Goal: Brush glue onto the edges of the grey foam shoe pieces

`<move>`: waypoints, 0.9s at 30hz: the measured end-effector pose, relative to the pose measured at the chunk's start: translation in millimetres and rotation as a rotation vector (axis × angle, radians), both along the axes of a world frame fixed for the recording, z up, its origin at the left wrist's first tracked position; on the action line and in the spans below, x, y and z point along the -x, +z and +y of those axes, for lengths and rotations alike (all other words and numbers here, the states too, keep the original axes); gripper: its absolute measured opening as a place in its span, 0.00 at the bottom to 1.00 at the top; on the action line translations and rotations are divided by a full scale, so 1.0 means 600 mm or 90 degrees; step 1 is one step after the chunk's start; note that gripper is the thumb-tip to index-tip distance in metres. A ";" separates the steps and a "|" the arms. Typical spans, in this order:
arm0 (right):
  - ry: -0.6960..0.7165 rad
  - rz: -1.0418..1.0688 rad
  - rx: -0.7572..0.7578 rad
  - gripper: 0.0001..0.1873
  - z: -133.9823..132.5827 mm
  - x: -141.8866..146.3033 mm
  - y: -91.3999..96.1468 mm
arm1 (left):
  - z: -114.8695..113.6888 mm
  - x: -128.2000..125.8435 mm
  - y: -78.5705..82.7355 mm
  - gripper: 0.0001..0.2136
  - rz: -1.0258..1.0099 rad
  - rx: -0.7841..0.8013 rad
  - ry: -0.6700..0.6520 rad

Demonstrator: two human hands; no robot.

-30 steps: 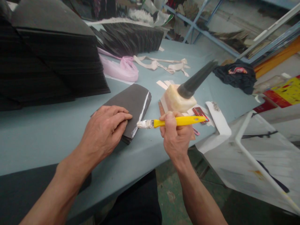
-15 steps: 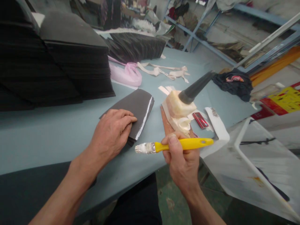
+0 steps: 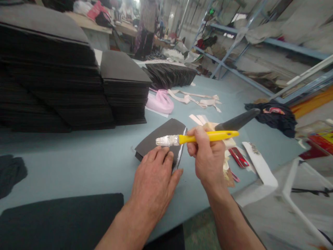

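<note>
In my right hand [image 3: 209,156] is a paintbrush [image 3: 223,135] with a yellow handle, gripped between thumb and fingers. Its white-coated bristles point left, over the dark, curved-edge sheets [image 3: 169,127]; whether they touch the top sheet I cannot tell. A strip of white paste runs along the right edge of these sheets. My left hand [image 3: 154,177] lies on their near side, fingers flat and thumb spread toward the pasted edge. Behind my right hand, partly hidden, sits a cream-coloured block with a dark tapered handle [image 3: 236,119].
Tall stacks of dark sheets [image 3: 127,74] stand at the left and back. A pink strip [image 3: 161,102] and pale ribbons [image 3: 192,99] lie beyond. A red case [image 3: 238,157] and a white strip [image 3: 260,163] are at the right. Dark cloth [image 3: 65,222] covers the near left.
My right hand has raised the brush from near the table edge to above the dark sheets. My left hand has shifted, its thumb now by the pasted edge. The view has tilted up.
</note>
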State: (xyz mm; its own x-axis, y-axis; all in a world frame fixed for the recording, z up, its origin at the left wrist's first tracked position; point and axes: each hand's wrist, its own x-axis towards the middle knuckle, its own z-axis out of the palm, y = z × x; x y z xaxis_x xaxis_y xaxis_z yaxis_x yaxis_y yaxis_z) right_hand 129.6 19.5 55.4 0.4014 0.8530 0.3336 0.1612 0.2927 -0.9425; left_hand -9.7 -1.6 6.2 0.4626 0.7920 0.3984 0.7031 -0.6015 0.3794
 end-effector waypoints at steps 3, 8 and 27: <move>0.045 -0.023 0.045 0.21 0.017 0.031 -0.003 | -0.003 -0.002 0.002 0.21 0.001 0.042 -0.011; 0.066 -0.076 0.079 0.21 0.028 0.059 -0.009 | -0.001 -0.002 0.009 0.18 -0.012 0.128 -0.027; 0.033 -0.187 0.051 0.15 0.028 0.063 0.000 | -0.001 -0.003 -0.010 0.22 -0.068 0.113 -0.038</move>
State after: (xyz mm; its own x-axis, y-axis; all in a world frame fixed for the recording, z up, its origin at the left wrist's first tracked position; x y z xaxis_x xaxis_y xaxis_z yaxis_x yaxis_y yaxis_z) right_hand 92.1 36.5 55.2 0.2530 0.8979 0.3603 0.4167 0.2350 -0.8782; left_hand -8.0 -2.2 0.2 0.4729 0.8269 0.3043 0.6189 -0.5576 0.5533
